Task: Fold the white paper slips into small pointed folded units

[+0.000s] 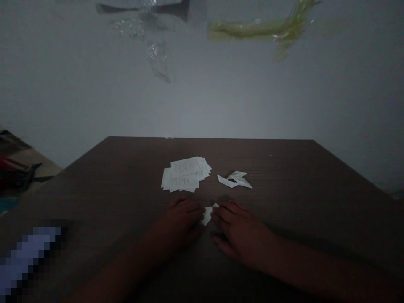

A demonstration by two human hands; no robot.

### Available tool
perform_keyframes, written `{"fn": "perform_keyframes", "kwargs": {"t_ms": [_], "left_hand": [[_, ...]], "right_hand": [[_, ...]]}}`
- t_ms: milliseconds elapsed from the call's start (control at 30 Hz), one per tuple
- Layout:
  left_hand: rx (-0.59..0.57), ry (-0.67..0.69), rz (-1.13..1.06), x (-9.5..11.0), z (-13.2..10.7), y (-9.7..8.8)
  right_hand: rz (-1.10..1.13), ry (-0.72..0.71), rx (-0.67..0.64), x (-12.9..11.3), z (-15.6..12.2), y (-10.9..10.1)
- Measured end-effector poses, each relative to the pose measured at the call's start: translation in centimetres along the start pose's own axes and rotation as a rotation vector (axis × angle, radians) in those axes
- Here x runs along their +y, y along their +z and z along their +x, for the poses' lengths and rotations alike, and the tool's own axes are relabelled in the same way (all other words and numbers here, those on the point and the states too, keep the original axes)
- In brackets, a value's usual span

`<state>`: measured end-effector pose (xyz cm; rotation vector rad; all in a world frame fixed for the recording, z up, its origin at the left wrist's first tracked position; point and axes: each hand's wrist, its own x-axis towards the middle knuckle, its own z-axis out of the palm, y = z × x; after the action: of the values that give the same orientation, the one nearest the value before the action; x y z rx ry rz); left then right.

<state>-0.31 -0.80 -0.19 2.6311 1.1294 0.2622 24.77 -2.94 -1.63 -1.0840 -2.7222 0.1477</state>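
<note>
Small paper piece (207, 215) seen on desk (132, 168), between left grip (186, 216) and right grip (241, 231), touched from both sides, partly covered by fingertips. Right grip held loosely open, fingers laid along the paper's right edge, thumb set apart from them and clear of the paper; nothing seen to be clasped. Left grip half curled, fingertips put to the paper's left edge, thumb near its lower end; whether the paper is pinched or only pressed cannot be told. Loose pile of printed sheets (184, 174) spread beyond left grip, sheets overlapped, small text not readable. Folded paper strips (241, 179) placed beyond right grip, just beside the pile, pointed ends turned outward. Pixelated object (30, 259) located well left of left grip, identity hidden. Wall (202, 92) seen past the desk, yellowish tape (249, 30) stuck on it, high beyond right grip.
</note>
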Motion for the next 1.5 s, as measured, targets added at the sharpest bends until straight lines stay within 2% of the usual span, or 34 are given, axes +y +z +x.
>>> {"fn": "perform_keyframes", "kwargs": {"t_ms": [367,700,900,1133,1300,1500], "left_hand": [[-0.048,-0.006,-0.024,-0.6,0.0,0.6],[0.032,-0.052,-0.031,0.6,0.3,0.7],[0.092,-0.057,-0.057,0.4,0.3,1.5],[0.041,-0.077,-0.048,0.4,0.1,1.4],[0.046,-0.081,-0.026,0.7,0.0,1.0],[0.031,-0.002,0.035,0.4,-0.1,1.1]], "right_hand": [[-0.119,0.082,0.032,1.7,0.0,0.0],[-0.100,-0.003,0.031,2.4,0.6,0.4],[-0.075,0.012,0.029,2.3,0.4,0.7],[-0.049,0.031,0.008,2.6,0.3,0.9],[-0.061,0.018,0.055,2.8,0.2,1.0],[-0.062,0.032,0.044,2.7,0.3,1.0]]}}
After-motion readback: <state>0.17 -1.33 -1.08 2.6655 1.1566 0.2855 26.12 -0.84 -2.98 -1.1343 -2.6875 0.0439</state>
